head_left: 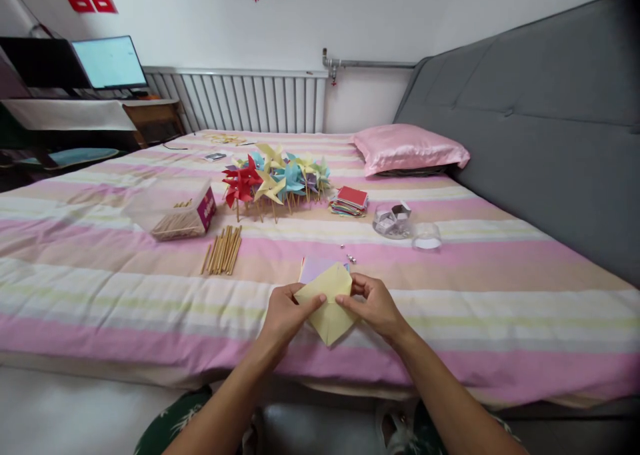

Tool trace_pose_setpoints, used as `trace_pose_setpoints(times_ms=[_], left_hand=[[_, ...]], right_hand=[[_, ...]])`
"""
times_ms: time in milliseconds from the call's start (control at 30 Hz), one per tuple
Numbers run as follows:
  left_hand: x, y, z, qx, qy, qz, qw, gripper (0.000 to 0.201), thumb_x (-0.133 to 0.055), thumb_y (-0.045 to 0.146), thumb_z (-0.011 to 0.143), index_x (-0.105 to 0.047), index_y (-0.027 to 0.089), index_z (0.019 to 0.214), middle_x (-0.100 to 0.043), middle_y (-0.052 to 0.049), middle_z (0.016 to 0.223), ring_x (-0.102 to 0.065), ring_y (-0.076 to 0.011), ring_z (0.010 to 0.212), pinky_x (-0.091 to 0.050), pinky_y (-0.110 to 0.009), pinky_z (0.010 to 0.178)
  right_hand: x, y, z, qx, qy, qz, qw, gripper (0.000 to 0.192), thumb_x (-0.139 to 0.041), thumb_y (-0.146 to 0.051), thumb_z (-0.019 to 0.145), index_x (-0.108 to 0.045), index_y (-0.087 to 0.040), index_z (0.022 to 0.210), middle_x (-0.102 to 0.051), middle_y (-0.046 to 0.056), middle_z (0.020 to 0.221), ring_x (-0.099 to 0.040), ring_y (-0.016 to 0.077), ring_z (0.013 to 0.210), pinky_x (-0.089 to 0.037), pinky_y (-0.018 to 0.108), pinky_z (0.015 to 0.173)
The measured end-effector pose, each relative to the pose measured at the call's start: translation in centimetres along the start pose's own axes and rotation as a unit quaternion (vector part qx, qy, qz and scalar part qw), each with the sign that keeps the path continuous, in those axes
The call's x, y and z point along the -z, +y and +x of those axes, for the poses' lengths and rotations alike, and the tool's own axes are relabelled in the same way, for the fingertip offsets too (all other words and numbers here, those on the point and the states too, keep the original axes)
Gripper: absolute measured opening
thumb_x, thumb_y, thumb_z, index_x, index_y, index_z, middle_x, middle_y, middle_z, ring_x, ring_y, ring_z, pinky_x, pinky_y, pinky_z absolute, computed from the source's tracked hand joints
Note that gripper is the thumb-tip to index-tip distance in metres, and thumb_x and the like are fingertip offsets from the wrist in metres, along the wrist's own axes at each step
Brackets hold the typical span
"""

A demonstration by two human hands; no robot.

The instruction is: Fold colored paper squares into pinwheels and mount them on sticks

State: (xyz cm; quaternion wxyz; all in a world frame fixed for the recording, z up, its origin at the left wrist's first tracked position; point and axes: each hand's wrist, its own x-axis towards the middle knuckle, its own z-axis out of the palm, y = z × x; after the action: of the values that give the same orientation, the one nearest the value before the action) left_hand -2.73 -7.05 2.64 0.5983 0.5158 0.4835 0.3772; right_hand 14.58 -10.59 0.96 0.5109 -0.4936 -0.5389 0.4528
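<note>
A pale yellow square of paper (329, 315) is held up between both hands near the bed's front edge, one corner pointing down toward me. Crease or cut lines run in from its lower corner. My left hand (287, 312) pinches its left side, thumb on top. On the right side, my right hand (377, 305) grips it the same way, with the fingers behind. Partly hidden behind it lies a small stack with a lilac sheet (316, 269) on top. A few tiny shiny pieces (351, 259) rest just beyond.
Finished paper pinwheels (280, 178) stand grouped mid-bed. Left of them are a clear box of sticks (180, 222) and a row of loose sticks (223, 252). To the right are stacked coloured papers (349, 200), a round divided case (391, 220), its clear lid (427, 237) and a pink pillow (407, 148).
</note>
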Motion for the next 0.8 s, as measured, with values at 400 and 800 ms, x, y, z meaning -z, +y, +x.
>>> trace_pose_setpoints(times_ms=[400, 800], left_hand=[[0.5, 0.1, -0.1, 0.008, -0.062, 0.071, 0.995, 0.035, -0.077, 0.043, 0.055, -0.072, 0.010, 0.068, -0.065, -0.004, 0.059, -0.055, -0.0148, 0.053, -0.035, -0.023, 0.050], [0.1, -0.9, 0.4, 0.021, -0.097, 0.107, 0.989, 0.032, -0.076, 0.037, 0.056, -0.071, 0.008, 0.070, -0.065, -0.006, 0.060, -0.055, -0.0151, 0.053, -0.037, -0.023, 0.048]], right_hand=[[0.2, -0.2, -0.3, 0.032, -0.011, -0.067, 0.997, 0.024, -0.067, -0.026, 0.070, -0.064, -0.016, 0.091, -0.069, 0.004, 0.080, -0.064, 0.0196, 0.075, -0.051, 0.030, 0.067], [0.6, 0.1, -0.5, 0.045, -0.021, -0.102, 0.994, 0.029, -0.067, -0.030, 0.071, -0.065, -0.016, 0.096, -0.069, 0.005, 0.085, -0.063, 0.0181, 0.074, -0.049, 0.029, 0.068]])
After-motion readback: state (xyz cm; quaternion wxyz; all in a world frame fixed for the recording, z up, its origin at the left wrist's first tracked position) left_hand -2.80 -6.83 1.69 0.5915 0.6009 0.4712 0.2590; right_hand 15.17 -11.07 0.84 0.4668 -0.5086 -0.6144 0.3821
